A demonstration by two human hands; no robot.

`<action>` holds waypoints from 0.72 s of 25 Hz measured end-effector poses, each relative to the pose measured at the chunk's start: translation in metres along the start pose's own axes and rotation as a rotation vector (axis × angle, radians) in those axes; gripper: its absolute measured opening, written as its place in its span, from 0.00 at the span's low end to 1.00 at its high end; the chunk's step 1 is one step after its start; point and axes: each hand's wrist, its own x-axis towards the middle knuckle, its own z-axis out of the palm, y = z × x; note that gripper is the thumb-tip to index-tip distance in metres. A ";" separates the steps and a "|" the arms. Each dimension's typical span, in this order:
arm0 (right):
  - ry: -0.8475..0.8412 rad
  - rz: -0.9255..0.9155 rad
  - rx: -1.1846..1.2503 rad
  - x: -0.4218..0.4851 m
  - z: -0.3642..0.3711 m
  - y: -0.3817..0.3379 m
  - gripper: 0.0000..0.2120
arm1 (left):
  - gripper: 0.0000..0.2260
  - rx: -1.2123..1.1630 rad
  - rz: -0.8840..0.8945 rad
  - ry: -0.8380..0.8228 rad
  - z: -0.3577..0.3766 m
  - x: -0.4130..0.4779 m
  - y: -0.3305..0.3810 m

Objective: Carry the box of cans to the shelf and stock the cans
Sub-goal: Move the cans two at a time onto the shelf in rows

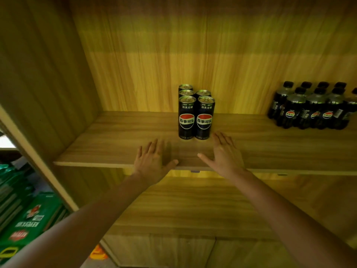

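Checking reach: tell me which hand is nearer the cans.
Right. The right hand has fingertips almost at the front-right of the cans; the left hand lies lower left, clearly apart.

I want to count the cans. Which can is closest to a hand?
The front right can: it stands just beyond the right hand, whose fingers nearly reach its base. The other cans are farther left or behind.

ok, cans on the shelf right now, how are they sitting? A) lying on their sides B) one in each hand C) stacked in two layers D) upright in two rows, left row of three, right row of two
D: the cans stand upright on the shelf, three in the left row, two in the right; the left hand and right hand are open and empty.
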 end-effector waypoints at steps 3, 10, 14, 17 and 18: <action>0.025 -0.045 -0.005 -0.036 0.004 -0.030 0.38 | 0.41 -0.013 0.018 0.025 0.002 -0.036 -0.012; -0.013 -0.098 -0.001 -0.132 0.059 -0.094 0.38 | 0.38 -0.030 0.101 0.162 0.039 -0.128 -0.063; -0.080 -0.097 0.021 -0.164 0.109 -0.112 0.37 | 0.37 -0.015 0.113 0.095 0.084 -0.166 -0.083; -0.140 -0.100 0.000 -0.182 0.159 -0.109 0.38 | 0.37 0.020 0.096 0.025 0.135 -0.185 -0.097; -0.155 -0.102 -0.008 -0.189 0.178 -0.105 0.37 | 0.37 0.023 0.085 0.003 0.155 -0.189 -0.102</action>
